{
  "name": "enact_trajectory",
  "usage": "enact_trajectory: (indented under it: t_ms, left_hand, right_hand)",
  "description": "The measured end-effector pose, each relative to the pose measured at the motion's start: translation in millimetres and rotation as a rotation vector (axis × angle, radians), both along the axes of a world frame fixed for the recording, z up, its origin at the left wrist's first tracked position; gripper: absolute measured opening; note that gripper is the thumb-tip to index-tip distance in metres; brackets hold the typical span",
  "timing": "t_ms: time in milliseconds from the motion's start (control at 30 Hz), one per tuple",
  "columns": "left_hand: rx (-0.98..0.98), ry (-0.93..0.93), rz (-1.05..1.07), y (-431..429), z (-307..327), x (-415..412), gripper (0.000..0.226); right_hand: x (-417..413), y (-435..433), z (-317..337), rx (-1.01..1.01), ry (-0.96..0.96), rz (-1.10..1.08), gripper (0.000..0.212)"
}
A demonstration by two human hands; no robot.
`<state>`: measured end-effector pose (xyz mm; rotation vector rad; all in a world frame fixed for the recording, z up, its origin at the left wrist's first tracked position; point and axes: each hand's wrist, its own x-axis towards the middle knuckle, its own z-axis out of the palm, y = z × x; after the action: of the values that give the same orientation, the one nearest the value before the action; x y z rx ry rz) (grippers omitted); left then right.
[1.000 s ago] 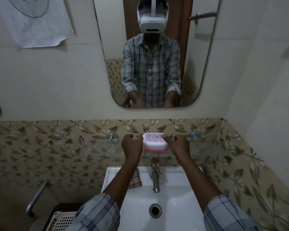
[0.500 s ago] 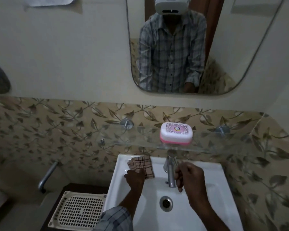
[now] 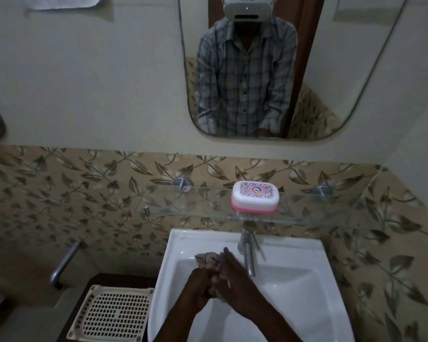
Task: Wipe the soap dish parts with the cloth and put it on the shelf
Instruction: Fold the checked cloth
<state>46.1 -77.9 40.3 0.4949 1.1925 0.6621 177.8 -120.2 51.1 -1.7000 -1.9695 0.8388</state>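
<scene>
The soap dish (image 3: 255, 198), white lid on a pink base, stands closed on the glass shelf (image 3: 183, 206) above the sink, with no hand on it. Over the white sink (image 3: 307, 280) my left hand (image 3: 200, 287) and my right hand (image 3: 235, 280) press together around the checked cloth (image 3: 206, 259). The cloth is bunched between my palms and only its crumpled top edge shows above the fingers.
A chrome tap (image 3: 248, 253) rises right beside my right hand, under the shelf's front edge. A cream perforated basket (image 3: 114, 314) sits left of the sink, with a chrome pipe (image 3: 63, 262) beyond it. A mirror (image 3: 269, 70) hangs on the wall above.
Both hands let go of the soap dish on the shelf and dropped to the sink. The cloth has left the sink's back rim and is now squeezed between both hands.
</scene>
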Motion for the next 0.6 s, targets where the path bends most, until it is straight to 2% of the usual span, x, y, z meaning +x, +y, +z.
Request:
enact_trajectory:
  t_ms: [100,200,300,367,400,467,533,600]
  left_hand:
    - [-0.002,-0.277,0.12,-21,6,-11,0.028]
    - [0.073,-0.296,0.133,-23,12,-16,0.028]
    - [0.079,-0.342,0.144,-19,17,-14,0.03]
    - [0.014,-0.457,0.189,-14,19,-17,0.038]
    - [-0.02,-0.524,0.188,-11,21,-20,0.042]
    - [-0.026,-0.604,0.125,-9,23,-25,0.046]
    - [-0.02,-0.556,0.091,-11,26,-27,0.044]
    - [0.006,-0.503,0.093,-10,26,-26,0.04]
  right_hand:
    - [-14,-4,-16,0.006,-0.163,0.185,0.08]
    - [-19,-9,-14,0.131,-0.159,0.21,0.086]
    - [-21,-11,-8,0.432,-0.2,0.108,0.066]
    - [-21,-15,-12,0.702,-0.18,0.042,0.05]
    - [-20,-18,-17,0.763,-0.144,0.026,0.044]
    - [-14,-24,-21,0.655,-0.035,-0.04,0.038]
    - [-6,-25,-18,0.507,0.072,-0.091,0.036]
    - [-3,-22,-6,0.438,0.288,-0.147,0.036]
